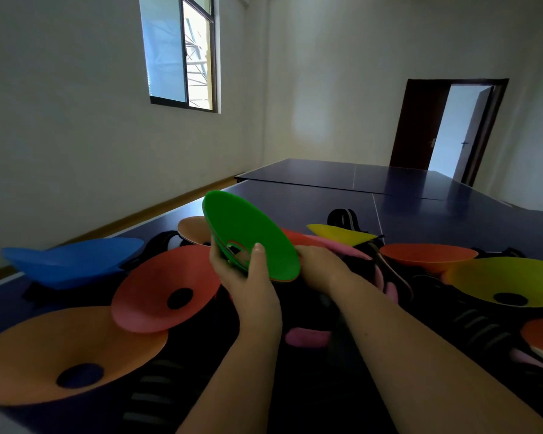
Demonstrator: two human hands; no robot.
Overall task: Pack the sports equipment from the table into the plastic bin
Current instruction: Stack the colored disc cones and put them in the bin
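Cone (251, 236), green, held tilted over the surface (436, 214): hollow face toward viewer, long axis far-left to near-right. Left hand (248, 277) pinches its lower rim; right hand (323, 267) grips its near-right edge.

Hemmed in at 7 to 10 o'clock by orange cone (60, 352), red cone (166, 286), blue cone (72, 261); screened at 11 by green cone (251, 233); blocked at 3 by yellow-green cone (508, 283); open over table (420, 214) toward 1.

1. Near cone (76, 355) lies at the table's (452, 214) near left corner.
2. Second cone (166, 289) overlaps its far right rim.
3. Third cone (72, 261) sits behind both, by the left edge.
4. Cone stack (251, 236) is above the table's middle.
5. Right cone (508, 283) lies toward the right edge.
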